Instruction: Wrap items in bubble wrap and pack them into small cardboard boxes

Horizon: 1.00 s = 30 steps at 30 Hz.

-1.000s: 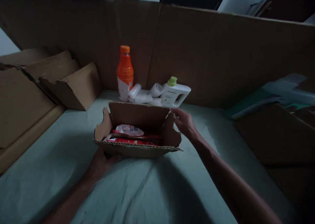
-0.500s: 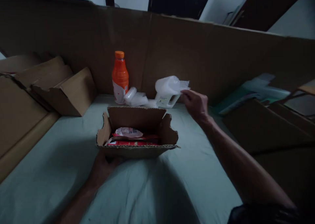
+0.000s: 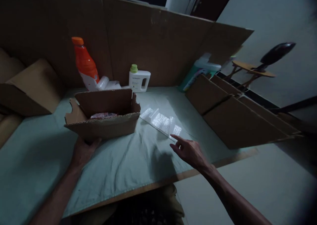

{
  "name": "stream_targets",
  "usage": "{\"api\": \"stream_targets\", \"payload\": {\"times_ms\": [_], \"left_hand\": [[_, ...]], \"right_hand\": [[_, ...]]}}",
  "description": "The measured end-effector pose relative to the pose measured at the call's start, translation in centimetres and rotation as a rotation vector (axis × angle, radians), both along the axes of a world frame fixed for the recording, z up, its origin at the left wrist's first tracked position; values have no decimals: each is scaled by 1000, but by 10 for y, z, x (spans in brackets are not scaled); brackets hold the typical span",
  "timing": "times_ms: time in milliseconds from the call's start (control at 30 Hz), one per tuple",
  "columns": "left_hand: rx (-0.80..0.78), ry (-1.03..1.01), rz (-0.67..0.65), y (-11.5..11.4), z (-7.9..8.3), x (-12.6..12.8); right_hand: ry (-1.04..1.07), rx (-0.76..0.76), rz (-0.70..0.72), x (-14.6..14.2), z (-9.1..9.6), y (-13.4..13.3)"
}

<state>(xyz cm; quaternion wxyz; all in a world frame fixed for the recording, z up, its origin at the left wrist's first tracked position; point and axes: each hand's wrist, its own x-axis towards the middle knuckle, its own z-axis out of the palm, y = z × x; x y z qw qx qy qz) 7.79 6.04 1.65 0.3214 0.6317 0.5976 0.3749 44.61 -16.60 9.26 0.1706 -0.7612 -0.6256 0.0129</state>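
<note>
My left hand (image 3: pixel 83 151) presses against the near wall of a small open cardboard box (image 3: pixel 104 126) that holds a few packets (image 3: pixel 102 115). Beside the box on the right, a clear sheet of bubble wrap (image 3: pixel 160 121) lies flat on the pale green cloth (image 3: pixel 119 159). My right hand (image 3: pixel 189 150) hovers at the sheet's near end, its index finger stretched toward the edge and the other fingers loosely curled. It holds nothing. Behind the box stand an orange bottle (image 3: pixel 85 64) and a white jug with a green cap (image 3: pixel 138 80).
A tall cardboard wall (image 3: pixel 153 43) backs the table. Rolled plastic (image 3: pixel 106 83) lies between the bottle and jug. Flat cardboard boxes (image 3: pixel 232 116) lie at the right, more cardboard (image 3: pixel 29 86) at the left. The table's front edge (image 3: pixel 153 185) runs close to me.
My right hand pulled the bubble wrap off the jug and laid it flat beside the box, then let go. The view swung right. My left hand stayed on the box.
</note>
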Motion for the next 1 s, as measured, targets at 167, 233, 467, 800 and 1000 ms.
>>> {"api": "stream_targets", "payload": {"times_ms": [167, 233, 467, 800, 1000], "left_hand": [[22, -42, -41, 1, 1, -1], [27, -69, -50, -1, 3, -1], [68, -70, -127, 7, 11, 10], [-17, -33, -263, 3, -3, -11], [-75, -194, -185, -36, -17, -27]], "right_hand": [[478, 86, 89, -49, 18, 51], [620, 103, 151, -66, 8, 94], [780, 153, 219, -96, -33, 171], [68, -46, -210, 58, -36, 98], [-8, -159, -305, 86, -46, 60]]}}
